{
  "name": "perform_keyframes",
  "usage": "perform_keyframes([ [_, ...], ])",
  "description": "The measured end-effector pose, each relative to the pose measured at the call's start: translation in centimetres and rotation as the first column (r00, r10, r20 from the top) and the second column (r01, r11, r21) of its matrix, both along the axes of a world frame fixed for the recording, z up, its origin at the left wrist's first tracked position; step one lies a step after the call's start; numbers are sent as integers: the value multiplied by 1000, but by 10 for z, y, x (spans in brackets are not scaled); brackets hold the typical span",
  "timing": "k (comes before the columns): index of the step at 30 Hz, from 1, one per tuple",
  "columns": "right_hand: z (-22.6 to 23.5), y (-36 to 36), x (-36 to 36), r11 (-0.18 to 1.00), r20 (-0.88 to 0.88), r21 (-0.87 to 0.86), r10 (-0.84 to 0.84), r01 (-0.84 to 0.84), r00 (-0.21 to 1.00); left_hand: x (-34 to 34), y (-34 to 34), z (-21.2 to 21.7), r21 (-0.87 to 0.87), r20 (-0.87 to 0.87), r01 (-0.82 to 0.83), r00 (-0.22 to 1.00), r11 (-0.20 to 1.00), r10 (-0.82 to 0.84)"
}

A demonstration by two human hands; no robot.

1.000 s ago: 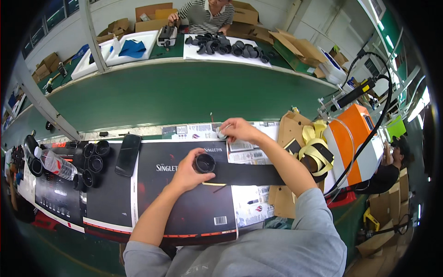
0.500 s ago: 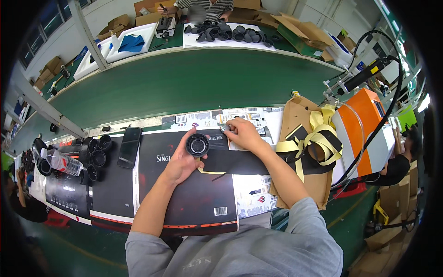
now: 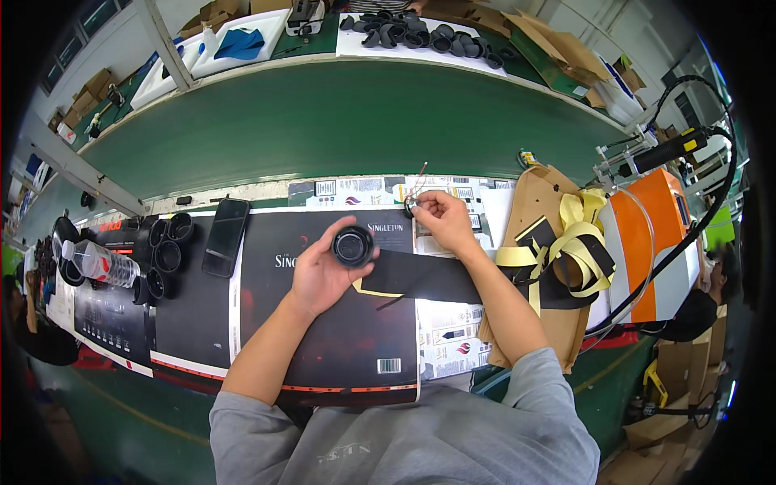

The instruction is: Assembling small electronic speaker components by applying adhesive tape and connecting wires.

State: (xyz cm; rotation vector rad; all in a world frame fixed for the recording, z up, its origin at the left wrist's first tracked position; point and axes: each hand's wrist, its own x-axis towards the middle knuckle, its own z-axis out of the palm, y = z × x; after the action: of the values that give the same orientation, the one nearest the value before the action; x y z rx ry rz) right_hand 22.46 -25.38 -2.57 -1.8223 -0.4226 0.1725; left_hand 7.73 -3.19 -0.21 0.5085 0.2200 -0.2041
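My left hand (image 3: 317, 279), palm up, is closed around a black round cup-shaped part (image 3: 353, 246), its opening facing up and its inside dark. To the right, my right hand (image 3: 446, 223) pinches a small dark round part with thin wires (image 3: 410, 205); reddish wires stick up from it. Just right of the cup-shaped part, a wide black strip (image 3: 428, 277) with a yellow edge lies across the worktop and passes under my right forearm.
Left stand a phone (image 3: 225, 238), several black cups (image 3: 167, 256) and a clear bottle (image 3: 107, 265). Right are a cardboard tray (image 3: 505, 323) with yellow-backed strips (image 3: 578, 259) and an orange-white machine (image 3: 647, 242). Beyond the green conveyor (image 3: 364, 121), black parts (image 3: 440, 38) lie heaped.
The round piece at my right fingertips has moved slightly away from me, and wires now show on it. The cup-shaped part has shifted; its pale inner ring no longer shows. The view has tilted down.
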Motion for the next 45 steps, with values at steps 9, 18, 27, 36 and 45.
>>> perform_keyframes([
  [9, 22, 2, -6, 966, -126, 256, 75, -41, 989, 2, 11, -24, -23, 159, 121, 980, 992, -116],
  [18, 62, 44, -92, 954, 539, -191, 300, -233, 787, -2, -4, -8, 51, 69, -36, 997, 998, 32],
  [27, 35, 51, -89, 945, 629, -295, 303, -140, 716, -1, -5, -18, 103, 92, 30, 995, 994, -39],
  [36, 26, 56, -93, 979, 630, -195, 168, -55, 758, -4, -8, -14, 163, 48, 32, 998, 986, -40],
  [45, 19, 60, -93, 983, 631, -181, 138, -29, 764, -4, -9, -17, 141, 104, 23, 994, 990, -38],
])
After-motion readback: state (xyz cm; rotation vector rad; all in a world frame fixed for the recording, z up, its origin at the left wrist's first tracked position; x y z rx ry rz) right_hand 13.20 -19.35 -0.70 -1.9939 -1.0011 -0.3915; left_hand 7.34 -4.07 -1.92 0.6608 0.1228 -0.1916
